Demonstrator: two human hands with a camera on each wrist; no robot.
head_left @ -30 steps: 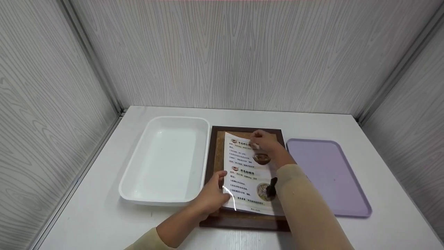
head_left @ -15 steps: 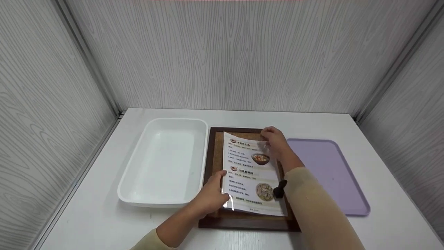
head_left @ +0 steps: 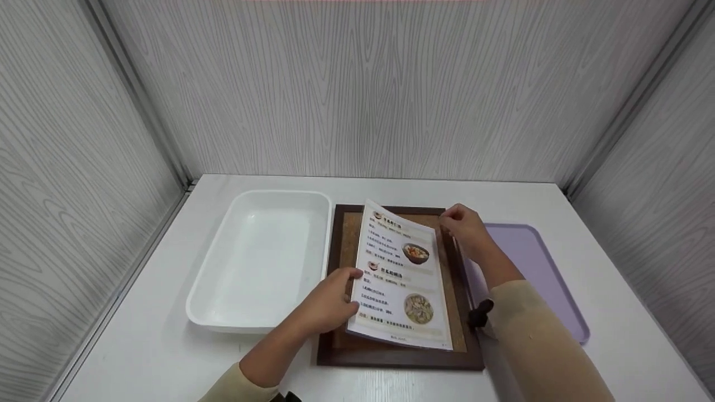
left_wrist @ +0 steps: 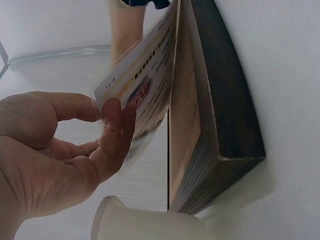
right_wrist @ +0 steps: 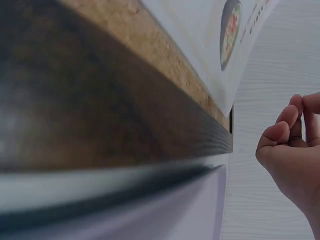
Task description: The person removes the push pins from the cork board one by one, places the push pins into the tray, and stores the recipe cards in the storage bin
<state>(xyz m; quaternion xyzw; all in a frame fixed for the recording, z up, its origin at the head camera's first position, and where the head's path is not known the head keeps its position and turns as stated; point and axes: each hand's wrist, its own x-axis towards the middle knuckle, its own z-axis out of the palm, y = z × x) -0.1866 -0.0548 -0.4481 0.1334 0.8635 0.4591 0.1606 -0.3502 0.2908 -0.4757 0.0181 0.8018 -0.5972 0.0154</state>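
A printed sheet with two food pictures [head_left: 394, 282] [left_wrist: 150, 82] is tilted above a brown-framed cork board [head_left: 399, 357] [left_wrist: 230, 85]. At the sheet's left edge, the left hand [head_left: 329, 298] [left_wrist: 65, 145] pinches it between thumb and fingers; the left wrist view shows it raised off the cork. The right hand [head_left: 468, 229] [right_wrist: 295, 150] is beside the board's upper right corner, apart from the sheet. Its thumb and index fingertip meet and the other fingers curl, with nothing visible between them.
A deep white tray [head_left: 262, 262] stands left of the board. On its right lies a flat lilac tray [head_left: 519, 262], partly covered by the right arm. Grey wood-grain panels [head_left: 357, 89] rise behind and on both sides of the white table [head_left: 151, 318].
The right hand has moved right, away from the sheet, to the board's upper right corner. The sheet has shifted left and its top left corner is higher; the left hand moved slightly left with it.
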